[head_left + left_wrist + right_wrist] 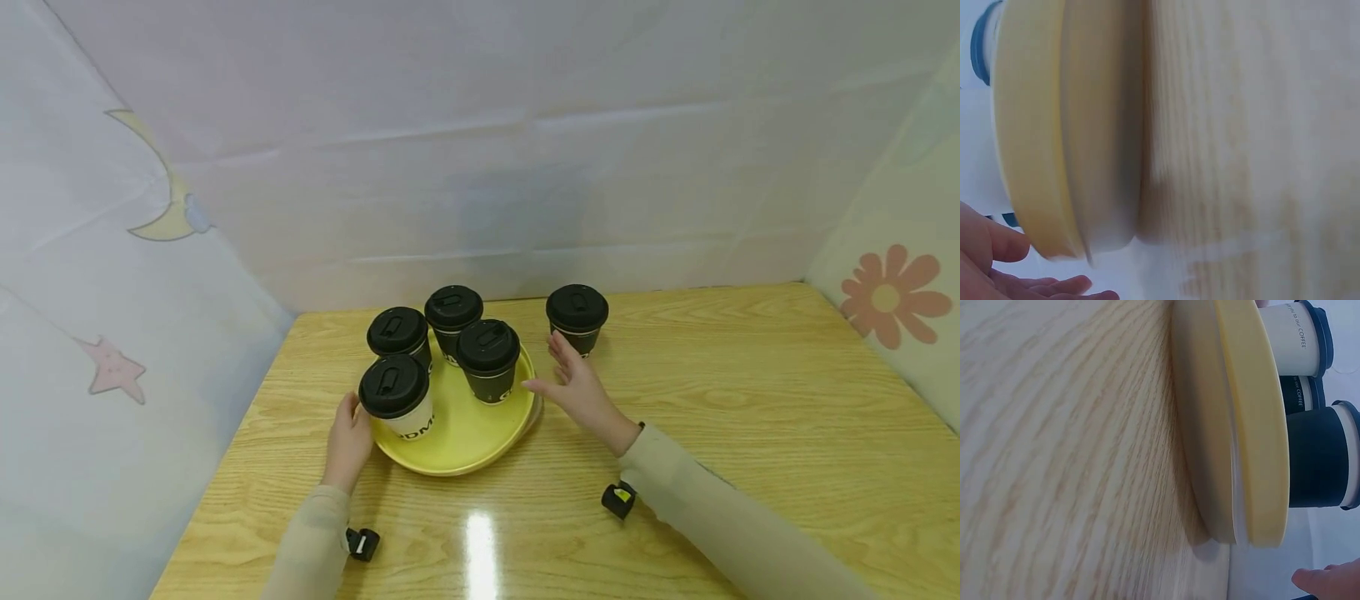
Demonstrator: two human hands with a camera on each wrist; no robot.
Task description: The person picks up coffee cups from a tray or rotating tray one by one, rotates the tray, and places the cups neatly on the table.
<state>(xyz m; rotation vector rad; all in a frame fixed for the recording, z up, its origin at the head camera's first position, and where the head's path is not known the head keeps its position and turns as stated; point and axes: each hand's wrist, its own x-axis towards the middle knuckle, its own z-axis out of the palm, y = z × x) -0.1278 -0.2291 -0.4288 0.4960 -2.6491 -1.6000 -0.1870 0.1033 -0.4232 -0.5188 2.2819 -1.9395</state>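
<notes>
A round yellow tray (pixel 465 429) on a thick base bears several lidded paper coffee cups. The white cup (pixel 411 419) stands at its left front, a black cup (pixel 489 367) at the right, and two others (pixel 397 330) behind. My left hand (pixel 350 440) is at the tray's left rim, beside the white cup; the left wrist view has its thumb (pixel 1010 244) close to the rim and its fingers loosely extended. Right of the tray, my right hand (pixel 583 398) is spread and holds nothing. Its fingertips come near another black-lidded cup (pixel 577 312) on the table; contact cannot be told.
The wooden table (pixel 720 375) ends at a pale cloth wall (pixel 510 167) behind. Cloth sides with printed shapes stand at left and right. A small black camera (pixel 618 500) sits at my right wrist, another (pixel 363 544) at my left.
</notes>
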